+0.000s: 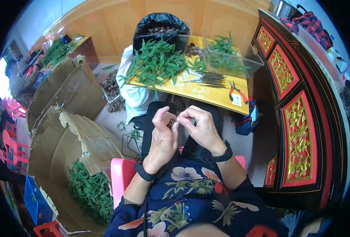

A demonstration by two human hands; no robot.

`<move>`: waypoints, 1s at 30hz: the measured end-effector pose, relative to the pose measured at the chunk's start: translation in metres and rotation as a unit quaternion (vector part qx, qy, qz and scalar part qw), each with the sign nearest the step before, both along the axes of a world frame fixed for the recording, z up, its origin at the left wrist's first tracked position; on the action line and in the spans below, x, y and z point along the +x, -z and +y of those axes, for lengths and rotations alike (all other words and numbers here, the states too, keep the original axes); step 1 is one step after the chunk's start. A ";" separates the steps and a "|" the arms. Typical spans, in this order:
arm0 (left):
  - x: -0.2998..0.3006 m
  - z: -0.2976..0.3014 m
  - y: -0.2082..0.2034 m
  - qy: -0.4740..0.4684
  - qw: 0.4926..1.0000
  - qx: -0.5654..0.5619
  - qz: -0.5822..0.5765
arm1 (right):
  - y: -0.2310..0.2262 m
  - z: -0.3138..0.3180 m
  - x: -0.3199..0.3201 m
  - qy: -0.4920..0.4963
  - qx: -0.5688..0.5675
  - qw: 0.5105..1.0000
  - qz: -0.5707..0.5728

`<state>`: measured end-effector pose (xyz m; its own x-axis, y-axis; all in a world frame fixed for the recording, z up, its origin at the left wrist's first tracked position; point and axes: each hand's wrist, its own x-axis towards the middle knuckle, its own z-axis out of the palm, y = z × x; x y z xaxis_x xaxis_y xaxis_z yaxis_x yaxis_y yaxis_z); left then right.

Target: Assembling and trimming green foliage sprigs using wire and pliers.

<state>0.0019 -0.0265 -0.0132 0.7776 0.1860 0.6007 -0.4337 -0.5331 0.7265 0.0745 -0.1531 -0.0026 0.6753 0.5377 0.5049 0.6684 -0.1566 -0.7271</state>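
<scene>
In the head view, our left hand point(162, 134) curls loosely round a small brown cone point(170, 123), between its thumb and fingers; our right hand point(198, 125) pinches just beside it, on what we cannot tell. We judge the cone light, stiff and brittle-scaled, best held round its middle.

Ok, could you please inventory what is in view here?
cone-like piece: one, brown, in left hand
sprigs: many, green, on table, in bin and cardboard
table: one, yellow, ahead
wires: many, dark, on table
pliers: one, red-handled, table's right corner
bins: two, clear, on table
bag: one, black, in left bin
cardboard: count unclear, brown, left
cabinet: one, black, red and gold, right
chair: one, pink, under person
left hand: one, bare, centre
right hand: one, bare, centre
</scene>
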 end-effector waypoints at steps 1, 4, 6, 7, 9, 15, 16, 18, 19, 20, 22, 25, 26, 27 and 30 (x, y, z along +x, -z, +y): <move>0.001 0.000 0.000 -0.014 1.000 -0.001 0.003 | 0.006 0.005 0.000 -0.007 0.054 0.993 0.103; 0.002 -0.002 0.000 -0.036 0.999 -0.007 0.011 | 0.013 0.011 0.002 -0.037 0.141 0.948 0.284; 0.002 -0.003 0.003 -0.049 0.998 -0.020 0.025 | 0.017 0.014 0.003 -0.082 0.204 0.873 0.435; 0.002 0.000 0.001 -0.049 0.998 -0.017 0.031 | 0.019 0.016 0.005 -0.082 0.207 0.870 0.440; 0.010 0.006 -0.014 -0.035 0.999 0.029 0.031 | 0.019 0.014 0.011 -0.073 0.254 0.824 0.501; 0.097 0.103 -0.004 -0.144 0.986 0.027 0.081 | 0.038 0.003 0.033 -0.108 0.302 0.771 0.550; 0.114 0.129 0.005 -0.168 0.980 0.057 0.095 | 0.041 0.000 0.032 -0.094 0.300 0.768 0.559; 0.144 0.185 0.032 -0.250 0.945 0.183 0.100 | 0.046 -0.004 0.028 -0.070 0.298 0.761 0.572; 0.153 0.207 0.046 -0.251 0.944 0.188 0.101 | 0.051 -0.005 0.027 -0.073 0.302 0.758 0.574; 0.164 0.218 0.056 -0.276 0.928 0.225 0.113 | 0.058 -0.009 0.025 -0.069 0.295 0.745 0.594; 0.182 0.238 0.062 -0.336 0.883 0.300 0.129 | 0.069 -0.012 0.029 -0.075 0.279 0.719 0.632; 0.200 0.258 0.069 -0.290 0.881 0.342 0.149 | 0.069 -0.014 0.033 -0.076 0.283 0.715 0.634; 0.204 0.258 0.068 -0.269 0.880 0.359 0.158 | 0.068 -0.015 0.034 -0.077 0.282 0.715 0.635; 0.207 0.260 0.066 -0.268 0.878 0.362 0.161 | 0.067 -0.017 0.036 -0.077 0.285 0.712 0.637; 0.216 0.248 0.041 -0.290 0.928 0.226 0.054 | 0.068 -0.021 0.037 -0.060 0.289 0.715 0.633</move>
